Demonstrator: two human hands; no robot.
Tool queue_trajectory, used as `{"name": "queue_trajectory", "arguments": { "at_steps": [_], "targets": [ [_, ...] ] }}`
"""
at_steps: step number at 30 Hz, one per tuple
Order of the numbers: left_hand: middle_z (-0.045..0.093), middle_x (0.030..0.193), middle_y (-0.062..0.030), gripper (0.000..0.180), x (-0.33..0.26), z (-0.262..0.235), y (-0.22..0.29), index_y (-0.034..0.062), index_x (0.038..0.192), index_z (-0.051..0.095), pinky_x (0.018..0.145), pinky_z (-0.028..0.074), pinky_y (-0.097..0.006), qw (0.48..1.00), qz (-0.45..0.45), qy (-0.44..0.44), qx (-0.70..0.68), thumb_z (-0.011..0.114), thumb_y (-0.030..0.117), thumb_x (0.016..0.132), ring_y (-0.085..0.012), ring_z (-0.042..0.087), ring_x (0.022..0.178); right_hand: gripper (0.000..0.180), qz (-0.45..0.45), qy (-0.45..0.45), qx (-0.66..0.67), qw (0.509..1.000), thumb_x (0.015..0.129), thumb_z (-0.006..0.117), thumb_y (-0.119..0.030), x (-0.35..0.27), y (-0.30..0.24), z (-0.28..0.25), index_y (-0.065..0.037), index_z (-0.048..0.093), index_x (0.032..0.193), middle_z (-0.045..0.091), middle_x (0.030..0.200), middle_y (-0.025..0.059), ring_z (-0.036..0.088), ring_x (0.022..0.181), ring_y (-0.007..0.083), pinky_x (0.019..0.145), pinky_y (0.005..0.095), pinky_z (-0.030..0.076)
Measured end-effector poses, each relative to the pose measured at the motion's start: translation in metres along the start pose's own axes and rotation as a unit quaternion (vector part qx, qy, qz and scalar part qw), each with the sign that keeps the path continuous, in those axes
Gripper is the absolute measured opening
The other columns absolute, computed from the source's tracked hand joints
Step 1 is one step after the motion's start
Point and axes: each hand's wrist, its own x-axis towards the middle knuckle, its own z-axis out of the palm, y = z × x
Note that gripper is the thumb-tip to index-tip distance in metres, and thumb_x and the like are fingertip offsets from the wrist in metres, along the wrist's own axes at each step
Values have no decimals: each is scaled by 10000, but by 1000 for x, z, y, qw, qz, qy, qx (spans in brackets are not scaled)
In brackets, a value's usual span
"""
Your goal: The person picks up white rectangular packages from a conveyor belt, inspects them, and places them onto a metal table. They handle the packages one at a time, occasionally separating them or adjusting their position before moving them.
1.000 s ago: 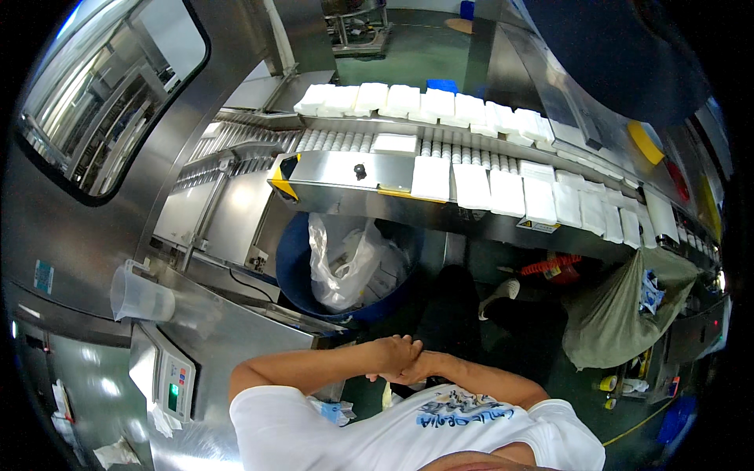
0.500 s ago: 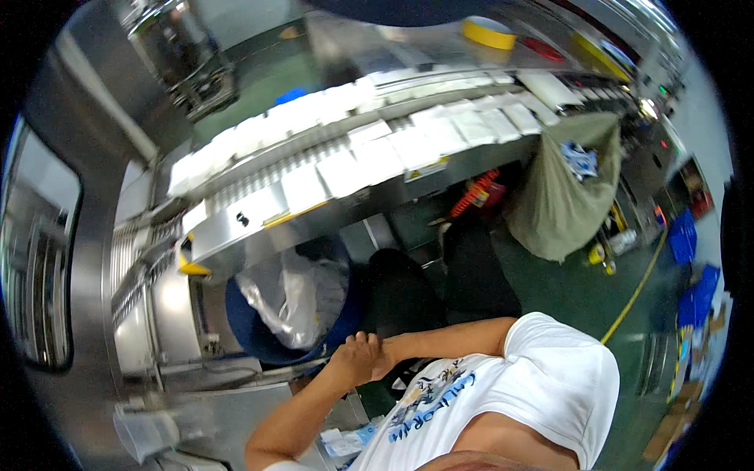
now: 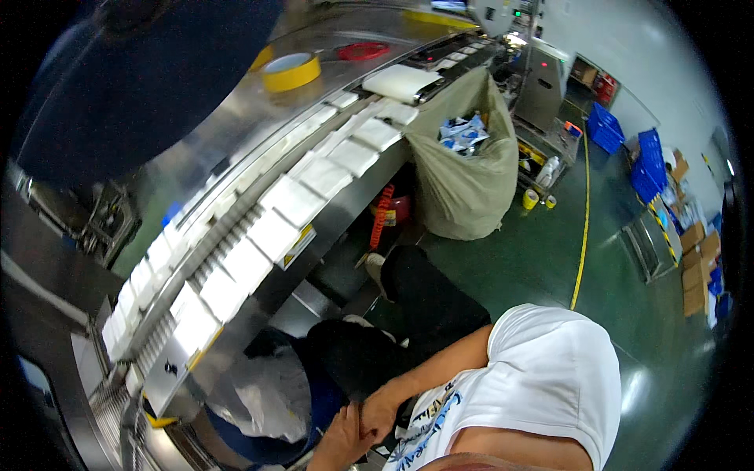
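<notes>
My left hand [image 3: 341, 436] and my right hand [image 3: 378, 416] rest together in front of my lap. The left one appears closed over the right, whose fingers are mostly hidden. Close beside them is a round blue bin [image 3: 320, 392] with a clear plastic liner [image 3: 271, 404] bunched inside. Beyond the bin runs a metal conveyor [image 3: 322, 231], carrying rows of flat white packets [image 3: 273, 233] that lie overlapping or side by side. Neither hand touches the packets. No object shows between the hands.
A grey-green sack [image 3: 463, 192] with crumpled blue-and-white wrappers [image 3: 465, 133] stands against the conveyor. Yellow tape [image 3: 291, 73] and a red ring [image 3: 363, 52] lie on the metal top. Blue crates [image 3: 648, 165] and cardboard boxes [image 3: 696, 267] line the right wall. A dark blue rounded shape [image 3: 149, 86] covers the upper left.
My view has swung to the right, so the conveyor, bin and sack sit further left in the picture. More floor and the right wall show. My hands stay together.
</notes>
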Motion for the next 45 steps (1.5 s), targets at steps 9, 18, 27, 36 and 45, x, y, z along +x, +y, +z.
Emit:
{"name": "queue_trajectory", "arguments": {
  "at_steps": [9, 18, 27, 36, 45],
  "targets": [
    [659, 1208, -308, 724, 3, 4, -9, -75, 1455, 432, 985, 499, -514, 972, -184, -123, -81, 702, 332, 921, -416, 702, 1084, 294, -76, -73, 316, 943, 1028, 660, -175, 4, 43, -8, 11, 666, 1254, 731, 1213, 117, 683, 1070, 221, 932, 353, 543],
    [734, 818, -204, 514, -5, 13, -32, -39, 1301, 538, 605, 607, -476, 996, -60, -57, 21, 707, 267, 925, -397, 758, 728, 662, -18, 17, 706, 708, 1017, 685, -356, -30, 110, -52, -61, 420, 1548, 549, 1482, 175, 632, 1262, 325, 1047, 481, 542],
    [756, 907, -190, 529, -32, 55, -53, -26, 1306, 578, 647, 623, -379, 991, 1, -88, 105, 694, 353, 956, -311, 772, 767, 610, 10, 45, 704, 709, 1050, 655, -284, -21, 126, -73, -50, 413, 1558, 530, 1505, 199, 601, 1311, 334, 1081, 487, 523],
    [704, 814, -90, 481, -26, 30, -44, 11, 1195, 606, 581, 567, -280, 986, -11, -61, 155, 679, 428, 968, -209, 732, 668, 549, 23, 57, 690, 721, 1062, 634, -283, -19, 129, -72, -62, 443, 1526, 559, 1484, 175, 614, 1302, 315, 1074, 477, 526],
    [715, 959, -208, 489, -21, 8, -25, -30, 1215, 581, 750, 617, -462, 986, -80, -143, 38, 637, 411, 1011, -393, 744, 891, 569, -1, 73, 727, 683, 1072, 609, -253, -17, 132, -70, -22, 406, 1551, 549, 1492, 208, 613, 1305, 336, 1080, 510, 524]
  ]
}}
